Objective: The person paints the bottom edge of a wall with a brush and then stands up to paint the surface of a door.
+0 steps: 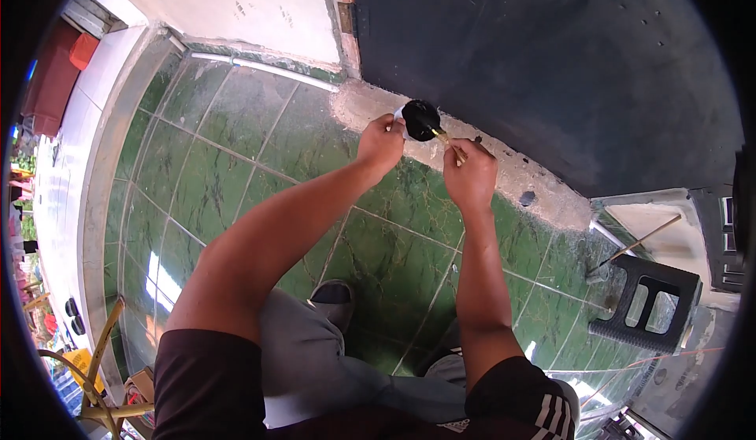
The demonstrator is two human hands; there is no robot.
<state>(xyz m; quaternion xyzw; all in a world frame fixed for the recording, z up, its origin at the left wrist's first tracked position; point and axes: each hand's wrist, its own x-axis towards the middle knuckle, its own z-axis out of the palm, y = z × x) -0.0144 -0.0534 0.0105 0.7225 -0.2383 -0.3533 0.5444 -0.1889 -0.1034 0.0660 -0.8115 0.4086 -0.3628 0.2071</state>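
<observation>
My left hand (pixel 381 144) grips the rim of a small paint container (pixel 400 122), whose outside looks white. Black paint (pixel 420 117) covers the inside that faces me. In my right hand (pixel 472 174) is a paintbrush (pixel 457 153), pinched by its light handle. The brush's metal band shows at the container's edge, while its bristles are lost against the black. Both hands are close together in front of a large dark grey panel (pixel 543 70), above the rough concrete strip (pixel 358 103) at its base.
Green tiles (pixel 394 243) cover the floor around my feet. A black plastic stool (pixel 685 302) stands at the right, with a thin stick (pixel 642 240) leaning near it. A white pipe (pixel 276 70) runs along the wall's foot. Yellow chair parts (pixel 106 345) show at lower left.
</observation>
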